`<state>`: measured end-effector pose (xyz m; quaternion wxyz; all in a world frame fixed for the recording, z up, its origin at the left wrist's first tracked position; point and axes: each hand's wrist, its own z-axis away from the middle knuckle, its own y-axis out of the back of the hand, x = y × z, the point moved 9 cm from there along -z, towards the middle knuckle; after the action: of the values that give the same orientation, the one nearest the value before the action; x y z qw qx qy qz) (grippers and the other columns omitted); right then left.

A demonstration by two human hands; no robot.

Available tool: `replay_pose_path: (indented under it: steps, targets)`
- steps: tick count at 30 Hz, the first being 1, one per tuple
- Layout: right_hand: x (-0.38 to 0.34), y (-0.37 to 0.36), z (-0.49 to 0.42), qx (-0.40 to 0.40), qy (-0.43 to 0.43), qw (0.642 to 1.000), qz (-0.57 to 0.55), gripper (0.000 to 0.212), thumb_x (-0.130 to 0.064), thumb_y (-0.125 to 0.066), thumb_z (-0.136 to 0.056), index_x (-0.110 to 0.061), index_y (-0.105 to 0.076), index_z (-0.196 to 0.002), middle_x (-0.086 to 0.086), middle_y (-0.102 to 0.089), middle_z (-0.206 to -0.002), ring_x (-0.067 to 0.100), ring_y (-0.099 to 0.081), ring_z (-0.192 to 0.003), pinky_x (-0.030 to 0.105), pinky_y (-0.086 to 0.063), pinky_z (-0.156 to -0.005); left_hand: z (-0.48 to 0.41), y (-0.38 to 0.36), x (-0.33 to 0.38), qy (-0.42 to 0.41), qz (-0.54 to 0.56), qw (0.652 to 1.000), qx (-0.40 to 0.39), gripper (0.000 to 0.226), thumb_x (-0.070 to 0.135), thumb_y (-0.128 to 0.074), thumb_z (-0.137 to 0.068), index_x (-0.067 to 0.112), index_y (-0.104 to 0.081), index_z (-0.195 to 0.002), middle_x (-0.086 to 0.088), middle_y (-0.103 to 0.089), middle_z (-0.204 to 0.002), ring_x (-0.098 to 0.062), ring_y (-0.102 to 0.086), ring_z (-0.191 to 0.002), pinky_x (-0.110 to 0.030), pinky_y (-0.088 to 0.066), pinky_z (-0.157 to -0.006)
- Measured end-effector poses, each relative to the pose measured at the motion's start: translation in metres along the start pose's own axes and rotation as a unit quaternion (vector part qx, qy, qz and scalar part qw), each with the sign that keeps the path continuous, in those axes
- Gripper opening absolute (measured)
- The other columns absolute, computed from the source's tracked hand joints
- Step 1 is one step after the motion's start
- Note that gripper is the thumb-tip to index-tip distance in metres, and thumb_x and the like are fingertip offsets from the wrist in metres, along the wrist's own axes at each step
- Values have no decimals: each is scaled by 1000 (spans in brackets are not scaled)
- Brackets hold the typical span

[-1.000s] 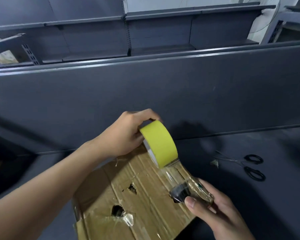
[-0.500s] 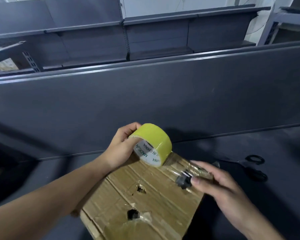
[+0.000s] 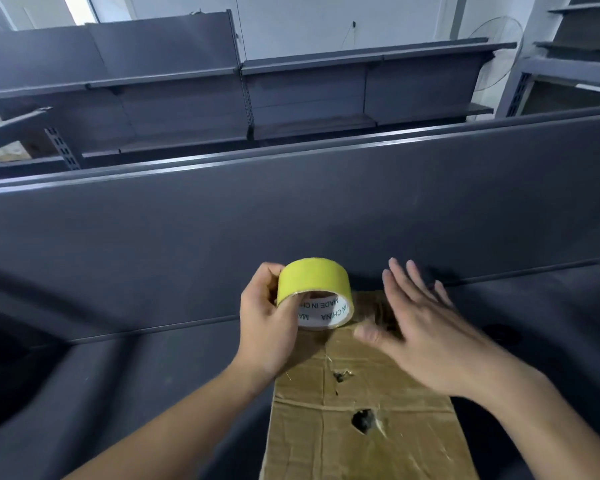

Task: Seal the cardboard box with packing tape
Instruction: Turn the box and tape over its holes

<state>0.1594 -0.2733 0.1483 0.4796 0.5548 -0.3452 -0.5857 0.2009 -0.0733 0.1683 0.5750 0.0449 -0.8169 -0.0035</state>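
My left hand (image 3: 269,327) gripped the yellow tape roll (image 3: 314,292), fingers curled around its far side and thumb hooked over the near rim, the white core with its "MADE IN CHINA" print facing me. The roll sat at the far end of the box (image 3: 361,427), though I could not tell whether it touched the cardboard. My right hand (image 3: 426,334) was spread flat and empty just beside the roll, palm down over the far right part of the box, its outline blurred; whether it pressed on the flap I could not tell. The box lay beneath and between both wrists, its worn top showing two torn holes (image 3: 362,419) and old tape glinting near the right forearm. Beyond the hands rose a dark grey panel (image 3: 291,220), and behind it grey shelves (image 3: 309,98).
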Motion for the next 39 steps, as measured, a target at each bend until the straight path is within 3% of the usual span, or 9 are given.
replay_pose_path:
  steps: [3,6,13,16,18,21,28,34,39]
  targets:
    - [-12,-13,11,-45,-9,994,95,136,-103,-6,-61,-8,18,-156,6,38,-158,20,38,-145,52,11,-124,5,-6,5,-38,-39,998,-14,8,7,-59,-77,10,-59,-85,-5,-62,-77,-12,-58,-69,-27,-49,-63]
    - [-12,-18,9,-34,-2,995,98,138,-104,-3,-60,-6,16,-156,5,39,-158,19,40,-144,54,11,-124,2,-7,12,-70,-101,992,-28,15,6,-57,-71,15,-60,-82,0,-60,-73,-21,-56,-68,-33,-47,-60]
    - [-11,-23,8,-46,10,990,132,136,-105,-4,-61,-11,20,-156,2,35,-161,20,38,-146,58,13,-122,-9,-17,51,-210,-195,953,-99,28,24,-54,-59,19,-68,-83,20,-59,-70,-3,-54,-64,-19,-42,-58]
    - [-9,-23,9,-56,8,989,134,132,-104,-5,-63,-13,24,-154,0,39,-159,19,40,-145,58,15,-121,-31,-4,59,-185,-189,954,-139,32,28,-58,-55,35,-73,-82,23,-71,-78,3,-66,-74,-16,-50,-66]
    - [-9,-23,9,-59,11,989,136,130,-104,-5,-63,-15,28,-152,-2,40,-158,18,40,-144,58,16,-121,-45,10,63,-167,-222,945,-173,36,24,-74,-55,42,-73,-87,25,-74,-87,3,-70,-79,-14,-51,-69]
    - [-11,-24,9,-61,16,989,135,129,-104,-4,-63,-15,30,-151,-4,41,-157,17,41,-144,58,16,-121,-51,28,57,-162,-329,906,-212,55,3,-96,-55,32,-80,-99,22,-71,-87,-2,-68,-76,-9,-45,-63]
    - [-15,-23,11,-76,18,985,155,126,-102,-3,-65,-16,29,-152,-4,44,-155,17,42,-143,58,17,-120,-30,40,36,-162,-384,859,-298,54,21,-77,-66,31,-77,-119,17,-73,-98,-1,-69,-87,-16,-51,-72]
    - [-18,-25,10,-72,30,985,156,125,-103,-3,-66,-18,31,-151,-6,44,-155,16,42,-143,58,16,-121,-28,62,17,-163,-411,846,-297,52,32,-71,-67,26,-78,-119,26,-65,-91,13,-60,-79,-3,-40,-68]
    - [-21,-24,12,-79,31,982,169,122,-101,-1,-67,-18,34,-150,-6,47,-153,16,44,-142,57,17,-120,-9,65,-7,-153,-404,856,-285,56,19,-76,-71,30,-72,-125,32,-57,-89,10,-57,-76,-5,-40,-68]
